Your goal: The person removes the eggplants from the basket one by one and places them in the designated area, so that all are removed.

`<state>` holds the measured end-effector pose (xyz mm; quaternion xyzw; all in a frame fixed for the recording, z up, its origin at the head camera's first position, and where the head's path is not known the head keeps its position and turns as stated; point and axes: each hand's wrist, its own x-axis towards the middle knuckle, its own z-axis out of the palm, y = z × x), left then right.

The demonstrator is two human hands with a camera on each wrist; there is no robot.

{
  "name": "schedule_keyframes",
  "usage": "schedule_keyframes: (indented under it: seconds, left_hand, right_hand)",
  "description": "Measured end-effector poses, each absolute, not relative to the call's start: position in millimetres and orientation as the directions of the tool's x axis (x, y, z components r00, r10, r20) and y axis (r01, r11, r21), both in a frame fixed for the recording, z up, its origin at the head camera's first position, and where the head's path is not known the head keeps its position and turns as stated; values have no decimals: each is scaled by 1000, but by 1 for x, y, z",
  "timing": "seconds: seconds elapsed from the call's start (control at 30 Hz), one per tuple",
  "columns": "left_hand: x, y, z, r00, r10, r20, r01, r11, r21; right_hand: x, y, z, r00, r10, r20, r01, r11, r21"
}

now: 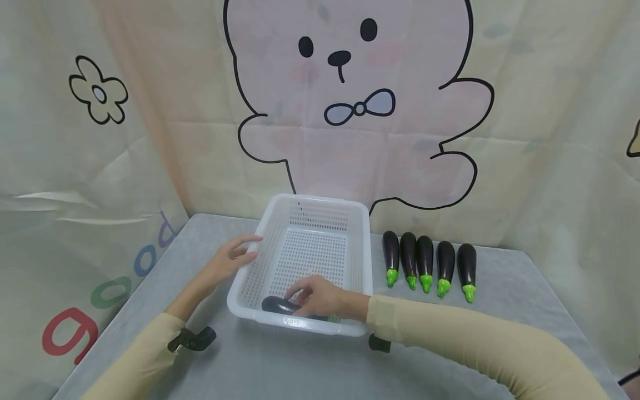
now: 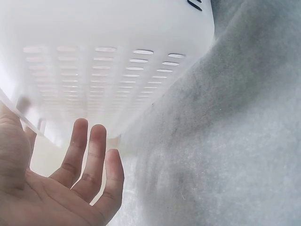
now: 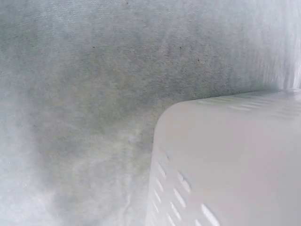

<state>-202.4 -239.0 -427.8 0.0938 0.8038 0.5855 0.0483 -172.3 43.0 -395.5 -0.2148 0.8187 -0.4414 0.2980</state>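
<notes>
A white plastic basket (image 1: 367, 250) with slotted walls stands on the table. Inside, along its near wall, lies a dark purple eggplant (image 1: 276, 304), partly covered by my right hand (image 1: 320, 297). The right fingers curl down round the eggplant's middle; a bit of green stem shows past the hand. My left hand (image 1: 227, 264) touches the basket's left rim with thumb and forefinger. From the left wrist, the other left fingers (image 2: 96, 155) extend loosely outside the slotted wall (image 2: 106, 59). The right wrist view shows only the basket's outside corner (image 3: 221, 150) and cloth, no hand.
Several eggplants (image 1: 425, 261) with bright green stem ends stand in a row right of the basket, stems toward me. Grey cloth (image 1: 280, 366) covers the table. A printed curtain (image 1: 190, 150) hangs right behind the table's back edge.
</notes>
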Motion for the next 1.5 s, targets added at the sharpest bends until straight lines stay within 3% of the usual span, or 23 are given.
schedule_keyframes:
  seconds: [0.6, 1.5]
  left_hand:
    - [-201, -240, -425, -973, 226, 37, 102, 285, 953]
    - [-203, -241, -426, -977, 212, 13, 77, 295, 952]
  right_hand:
    - [-178, 42, -395, -758, -640, -127, -178, 389, -904]
    - [-185, 47, -377, -780, -623, -68, -146, 286, -947]
